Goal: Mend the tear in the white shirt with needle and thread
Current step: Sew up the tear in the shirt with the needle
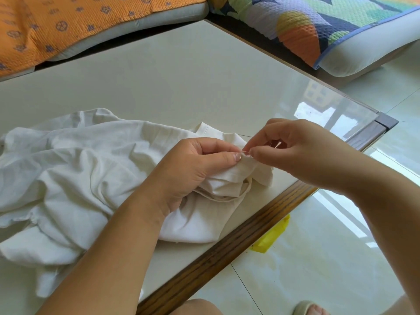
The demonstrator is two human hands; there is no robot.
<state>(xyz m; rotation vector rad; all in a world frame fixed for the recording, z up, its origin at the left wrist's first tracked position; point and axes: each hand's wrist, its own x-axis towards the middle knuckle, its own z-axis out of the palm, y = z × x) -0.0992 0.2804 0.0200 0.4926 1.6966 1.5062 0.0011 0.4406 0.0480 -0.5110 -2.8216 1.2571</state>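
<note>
The white shirt (75, 178) lies crumpled across the left and middle of the table. My left hand (188, 169) pinches a raised fold of the shirt near the table's front edge. My right hand (302, 151) pinches the thin needle (246, 153) between thumb and forefinger, right at the fold beside my left thumb. A thin dark thread (244, 135) runs across the table just behind the shirt. The tear itself is hidden between my fingers.
The table (181, 76) has a pale glass top and a wooden edge (250, 226) running diagonally at the right. A yellow object (271, 237) lies on the tiled floor under that edge. Cushioned seats with orange (68, 23) and multicoloured covers (318, 23) border the far sides.
</note>
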